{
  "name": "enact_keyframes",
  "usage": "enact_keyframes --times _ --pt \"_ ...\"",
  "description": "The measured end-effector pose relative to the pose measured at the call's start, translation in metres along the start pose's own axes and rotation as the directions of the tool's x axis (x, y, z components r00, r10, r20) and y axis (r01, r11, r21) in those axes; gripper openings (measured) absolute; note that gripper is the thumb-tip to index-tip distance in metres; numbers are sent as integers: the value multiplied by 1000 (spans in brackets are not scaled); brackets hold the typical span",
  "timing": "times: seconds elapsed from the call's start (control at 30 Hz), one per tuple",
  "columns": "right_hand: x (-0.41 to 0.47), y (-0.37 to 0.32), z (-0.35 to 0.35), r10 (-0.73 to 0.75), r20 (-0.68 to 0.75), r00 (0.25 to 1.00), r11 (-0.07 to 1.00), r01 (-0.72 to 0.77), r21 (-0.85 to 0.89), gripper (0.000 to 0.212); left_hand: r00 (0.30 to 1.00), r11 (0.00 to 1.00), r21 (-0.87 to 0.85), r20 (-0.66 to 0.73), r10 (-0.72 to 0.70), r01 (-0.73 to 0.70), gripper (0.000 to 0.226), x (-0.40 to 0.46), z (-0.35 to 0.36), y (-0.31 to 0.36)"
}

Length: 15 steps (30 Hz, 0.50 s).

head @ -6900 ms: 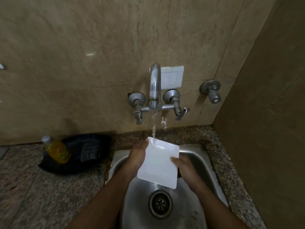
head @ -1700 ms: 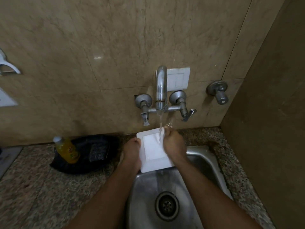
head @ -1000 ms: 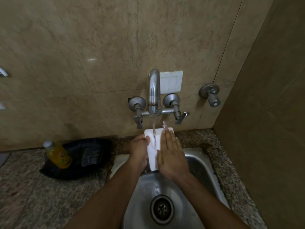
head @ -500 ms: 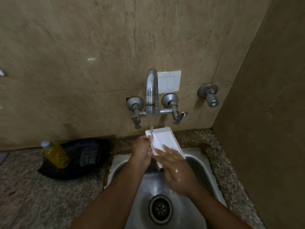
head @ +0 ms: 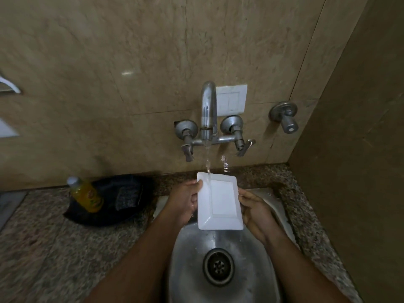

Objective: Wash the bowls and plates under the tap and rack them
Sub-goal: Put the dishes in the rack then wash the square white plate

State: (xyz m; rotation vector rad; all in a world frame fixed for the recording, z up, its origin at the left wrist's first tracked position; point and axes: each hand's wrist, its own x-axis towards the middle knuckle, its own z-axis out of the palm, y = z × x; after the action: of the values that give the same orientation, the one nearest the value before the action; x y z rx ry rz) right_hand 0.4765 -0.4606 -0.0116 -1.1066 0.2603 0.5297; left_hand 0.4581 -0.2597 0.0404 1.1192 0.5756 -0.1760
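Plate turned flat again under the tap

The right hand (head: pixel 256 212) stopped rubbing; now both it and the left hand (head: pixel 185 199) grasp the square plate (head: pixel 219 204) by its edges over the sink (head: pixel 258 278), so rinsing continues.

One camera on the person's head looks forward and down, close above the sink (head: pixel 220 243), facing the wall.
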Motion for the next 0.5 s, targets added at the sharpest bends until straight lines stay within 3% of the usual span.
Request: enact_keyframes --times 0.17,0.33,0.5 --pt "20 -7 14 131 -51 990 983 -124 132 37 995 994 -48 -11 -94 94 28 -2 -6 7" --pt "29 -17 29 203 -162 966 975 -185 122 34 991 990 -71 -44 -123 120 25 -2 -9 16" --pt "30 -24 53 196 -101 975 960 -169 224 33 979 970 -214 -147 -145 112 11 3 -25 22"
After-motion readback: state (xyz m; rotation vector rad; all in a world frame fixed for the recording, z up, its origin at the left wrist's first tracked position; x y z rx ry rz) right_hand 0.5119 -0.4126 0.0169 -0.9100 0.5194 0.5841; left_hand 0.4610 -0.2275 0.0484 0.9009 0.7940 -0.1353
